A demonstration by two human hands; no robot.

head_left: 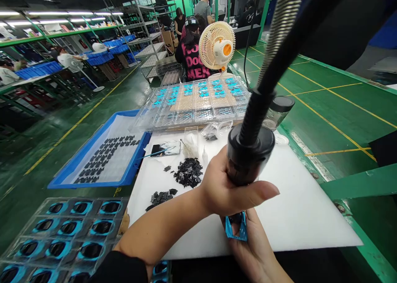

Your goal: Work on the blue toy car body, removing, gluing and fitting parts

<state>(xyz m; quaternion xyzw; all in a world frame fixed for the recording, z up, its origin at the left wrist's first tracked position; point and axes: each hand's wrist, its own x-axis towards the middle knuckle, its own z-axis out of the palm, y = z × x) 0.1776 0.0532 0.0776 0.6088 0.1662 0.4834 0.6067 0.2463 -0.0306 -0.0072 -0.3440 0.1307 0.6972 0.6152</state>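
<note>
My left hand (pixel 217 192) curls round the black tool (pixel 252 146), thumb seemingly loose; a slip could scratch the blue part (pixel 230 230) at 6 o'clock. Right hand (pixel 254 237) fingers: can't tell.

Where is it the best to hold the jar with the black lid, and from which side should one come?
I would grip the clear body of the jar just below its black lid, coming from the right. Its round wall should let fingers and thumb press from opposite sides; in this view the black tool crowds its left.
</note>
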